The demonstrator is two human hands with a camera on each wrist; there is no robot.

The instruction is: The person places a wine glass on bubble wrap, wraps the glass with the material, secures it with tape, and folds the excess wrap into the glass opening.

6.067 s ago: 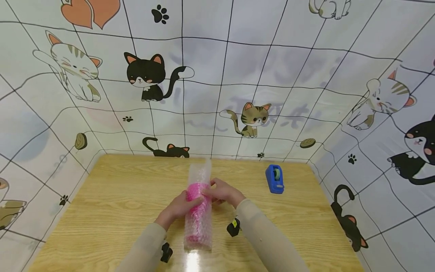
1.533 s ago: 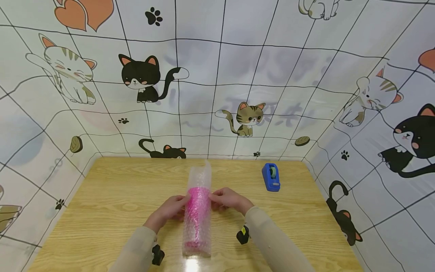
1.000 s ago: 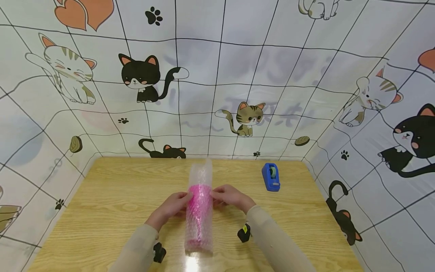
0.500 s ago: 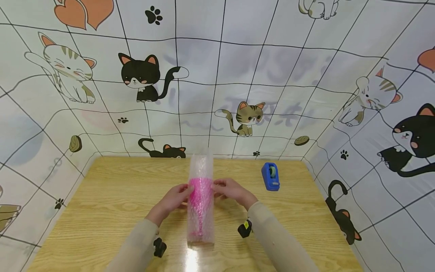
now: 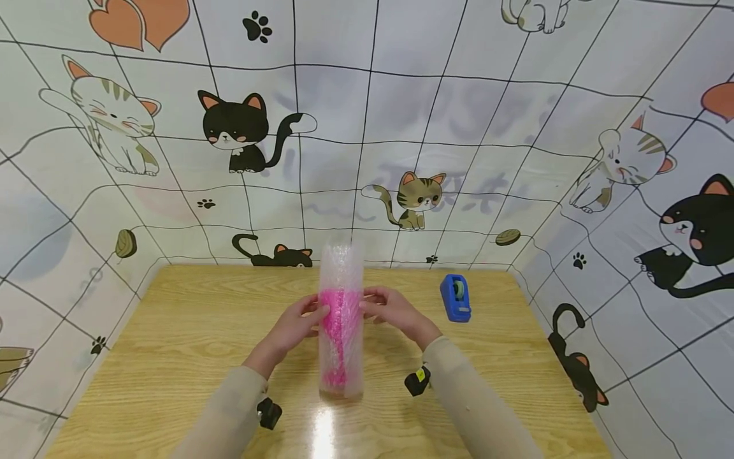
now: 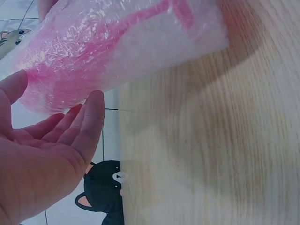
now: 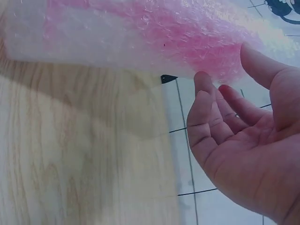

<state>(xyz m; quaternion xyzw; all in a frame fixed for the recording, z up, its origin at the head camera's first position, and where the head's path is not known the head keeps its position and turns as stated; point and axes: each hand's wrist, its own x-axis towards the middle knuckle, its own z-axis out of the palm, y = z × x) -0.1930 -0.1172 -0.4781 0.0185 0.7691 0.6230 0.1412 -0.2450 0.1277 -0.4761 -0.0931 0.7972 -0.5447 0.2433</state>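
Observation:
A pink stemmed goblet [image 5: 338,331] is rolled up in clear bubble wrap, its wide bowl toward the top and a thin stem and foot below. Spare wrap [image 5: 342,266] reaches past the bowl as a hollow tube. On the left side my left hand [image 5: 295,324] holds the bundle at bowl height, thumb in front and fingers behind. Opposite it, my right hand [image 5: 394,311] grips the other side the same way. Both wrist views show thumb and fingertips on the bubble wrap [image 6: 70,56], with the bundle's lower end over the tabletop and a shadow under it.
A blue tape dispenser [image 5: 456,299] with a roll of tape stands at the back right of the wooden table [image 5: 189,357]. Cat-printed cloth [image 5: 344,159] walls off the back and sides. A black wrist camera [image 5: 417,381] hangs under the right sleeve.
The bundle has risen and tilted more upright, its lower end shifting away from me. Both hands moved up with it. About six seconds ago both hands lay further over its front.

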